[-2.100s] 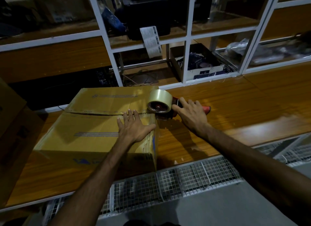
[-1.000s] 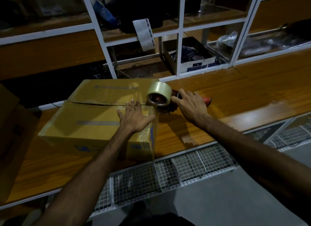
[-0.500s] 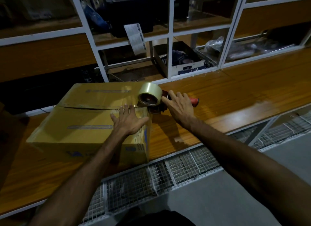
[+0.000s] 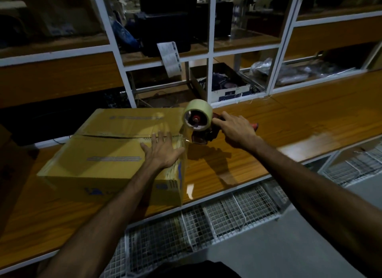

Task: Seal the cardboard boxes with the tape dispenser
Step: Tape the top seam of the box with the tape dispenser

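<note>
Dim wooden workbench (image 4: 310,120) carried a closed brown cardboard box (image 4: 107,153). Left hand (image 4: 162,151) lay spread flat beside its seam; right hand (image 4: 237,130) gripped the red-handled tape dispenser (image 4: 199,122) at the box's right end. Uneven pressure could wrinkle the tape or pull it off the seam.

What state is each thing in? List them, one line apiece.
cardboard box: flaps shut, centre seam still mostly untaped.
tape dispenser: at the box's right edge, tape stuck on.
left hand: flat on the box top.
right hand: gripping the dispenser handle.
</note>
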Tool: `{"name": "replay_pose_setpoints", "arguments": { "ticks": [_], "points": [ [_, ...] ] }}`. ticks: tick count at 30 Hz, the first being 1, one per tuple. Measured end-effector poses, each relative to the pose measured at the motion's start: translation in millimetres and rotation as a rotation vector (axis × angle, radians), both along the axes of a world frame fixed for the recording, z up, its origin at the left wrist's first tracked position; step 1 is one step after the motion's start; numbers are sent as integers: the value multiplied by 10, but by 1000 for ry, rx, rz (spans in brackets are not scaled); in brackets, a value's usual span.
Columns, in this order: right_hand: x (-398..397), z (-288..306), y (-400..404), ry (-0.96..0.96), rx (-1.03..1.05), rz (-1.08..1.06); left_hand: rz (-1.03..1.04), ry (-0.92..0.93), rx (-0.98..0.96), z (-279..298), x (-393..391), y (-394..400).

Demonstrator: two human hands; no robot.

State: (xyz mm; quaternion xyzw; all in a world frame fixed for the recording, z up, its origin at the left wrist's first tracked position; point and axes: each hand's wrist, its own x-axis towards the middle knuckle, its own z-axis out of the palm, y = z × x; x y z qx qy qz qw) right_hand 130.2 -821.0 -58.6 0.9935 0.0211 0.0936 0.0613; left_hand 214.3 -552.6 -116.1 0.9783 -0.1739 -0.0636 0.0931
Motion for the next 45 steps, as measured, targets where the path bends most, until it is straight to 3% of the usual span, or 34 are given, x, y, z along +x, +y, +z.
{"name": "replay_pose_setpoints", "arguments": {
  "ticks": [6, 13, 20, 29, 37, 40, 45],
  "points": [
    [-87, -198, -109, 33, 167, -4, -202, -87, -18, -55, 34, -43],
    [-148, -339, -326, -24, 396, -17, -231, -84, -20, -42, 34, -25],
    [-149, -388, -373, 0, 359, 15, -245, -73, -6, 12, 6, -7],
    [-142, -322, -200, 18, 74, 76, -222, -70, -61, 45, -25, -14],
    [-108, -647, 284, -36, -54, -25, -216, -60, -97, 27, -27, 0],
    [-83, -671, 34, 72, -178, -113, -189, -31, -113, 49, -52, 18],
    [-244, -928, -449, 56, 156, -393, -164, -53, -91, 37, -67, 28]
  ]
}}
